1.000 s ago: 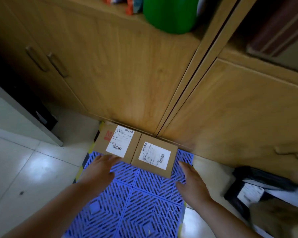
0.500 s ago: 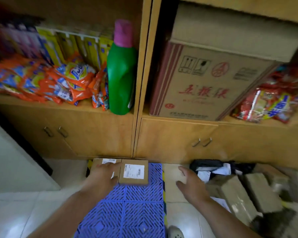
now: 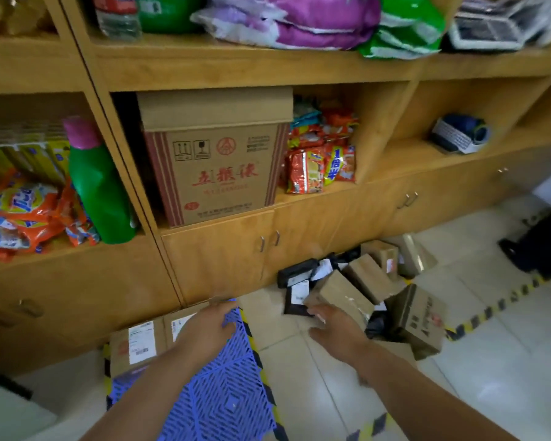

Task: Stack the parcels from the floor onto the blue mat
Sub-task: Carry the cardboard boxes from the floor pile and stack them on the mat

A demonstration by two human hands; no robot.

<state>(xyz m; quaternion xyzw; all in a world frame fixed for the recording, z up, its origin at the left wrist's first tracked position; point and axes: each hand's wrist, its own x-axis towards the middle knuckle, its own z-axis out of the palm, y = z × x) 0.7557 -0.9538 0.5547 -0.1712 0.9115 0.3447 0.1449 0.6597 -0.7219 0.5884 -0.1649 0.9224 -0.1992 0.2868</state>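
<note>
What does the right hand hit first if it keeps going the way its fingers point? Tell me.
Probably the tilted brown parcel just beyond the right hand, with the black parcel beside it; depth is unclear.

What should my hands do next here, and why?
Probably reach the right hand on to the nearest brown box in the pile and grip it. Two boxes already lie on the blue mat, both hands are empty, and the right hand hovers just short of that box.
</note>
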